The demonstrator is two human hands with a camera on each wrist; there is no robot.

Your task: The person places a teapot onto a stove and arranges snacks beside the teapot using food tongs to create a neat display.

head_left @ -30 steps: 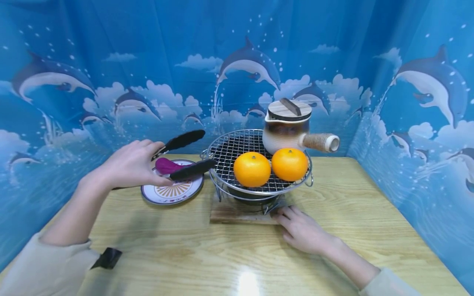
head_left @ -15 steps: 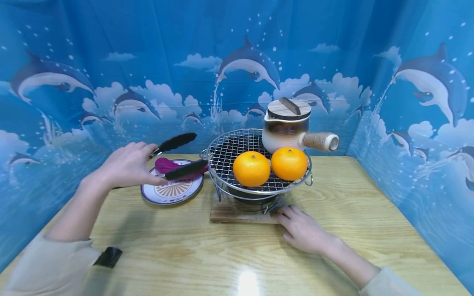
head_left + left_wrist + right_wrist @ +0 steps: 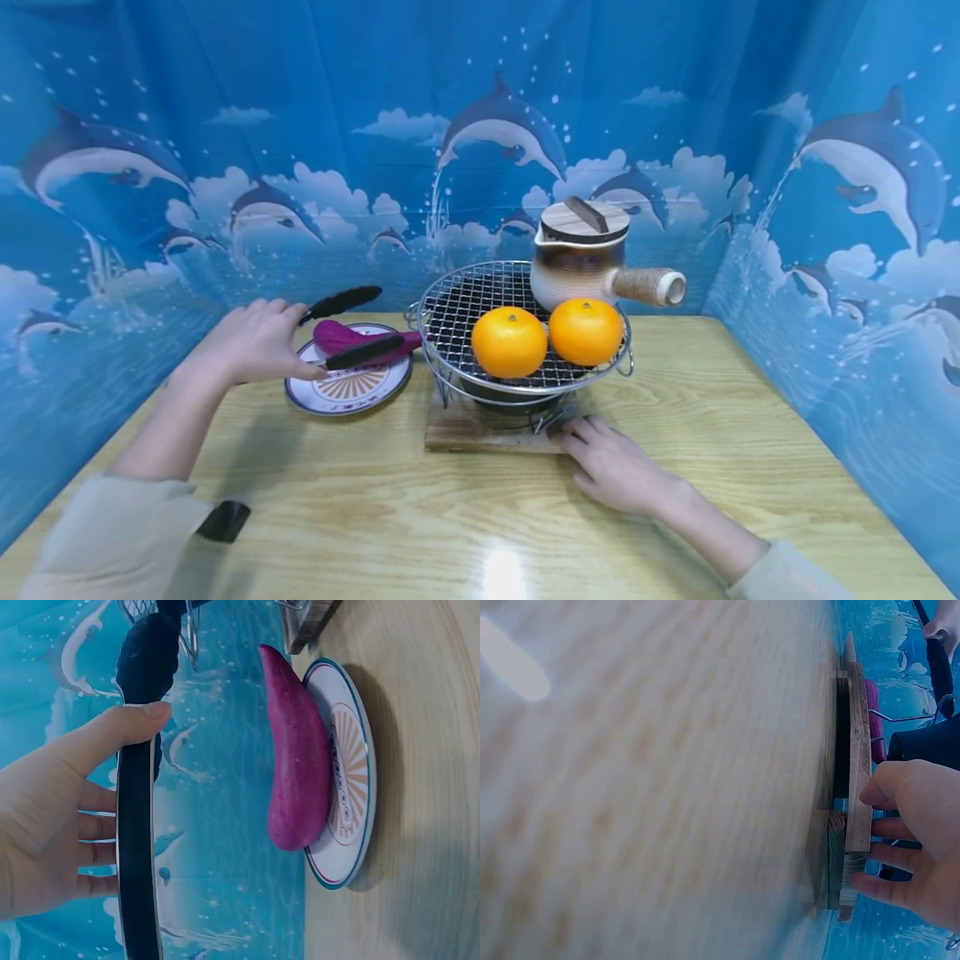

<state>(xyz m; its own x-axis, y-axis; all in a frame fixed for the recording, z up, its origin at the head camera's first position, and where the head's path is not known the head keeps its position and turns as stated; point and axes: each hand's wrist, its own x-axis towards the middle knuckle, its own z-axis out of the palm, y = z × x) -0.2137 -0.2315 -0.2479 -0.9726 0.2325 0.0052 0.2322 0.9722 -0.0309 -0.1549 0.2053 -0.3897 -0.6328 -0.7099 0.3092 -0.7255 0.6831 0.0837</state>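
My left hand (image 3: 251, 346) holds black tongs (image 3: 136, 847), thumb on one arm and fingers behind the other, tips spread apart. In the head view they overlap a purple sweet potato (image 3: 339, 337). It lies across a patterned plate (image 3: 330, 411), its thin end reaching toward the grill. The left wrist view shows a gap between the tongs and the sweet potato (image 3: 298, 765). My right hand (image 3: 622, 471) grips the right front corner of a wooden board (image 3: 480, 439) under the round grill; in the right wrist view thumb and fingertips meet the board (image 3: 859, 750) edge.
Two oranges (image 3: 508, 343) sit at the front of the wire rack (image 3: 480, 292). Behind them stands a clay teapot (image 3: 573, 279) with a wooden lid, its rope-wrapped handle (image 3: 648, 287) jutting right past the rim. A blue dolphin curtain (image 3: 337, 125) encloses the table.
My left hand and the tongs have moved left and slightly down, away from the grill's edge. The right hand, the oranges and the sweet potato have stayed in place.
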